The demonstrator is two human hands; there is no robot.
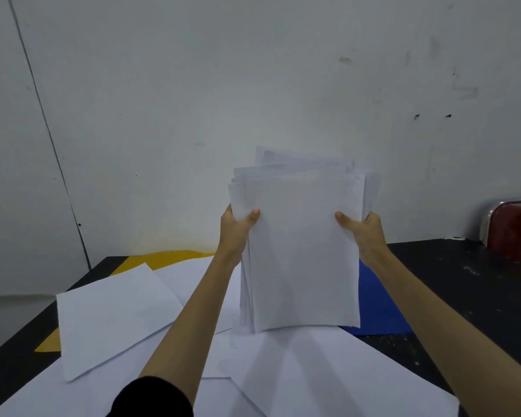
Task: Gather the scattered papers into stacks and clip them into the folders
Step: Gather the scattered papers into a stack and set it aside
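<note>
The paper stack (301,251) is held upright, long axis vertical, its lower edge resting on loose sheets (112,314) on the bench (463,281); it is gripped at both side edges by the left hand (236,227) and right hand (363,230), thumbs in front; the blue folder (379,308) lies just behind

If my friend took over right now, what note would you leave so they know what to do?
Left hand and right hand each grip a side of the paper stack, held upright, its bottom edge at the loose sheets on the table.
The stack's top edges are still uneven.
A yellow folder and a blue folder lie partly under the papers.
Done: one stack gathered.
Left: square it up, gather the remaining sheets, clip the stacks into the folders.
</note>
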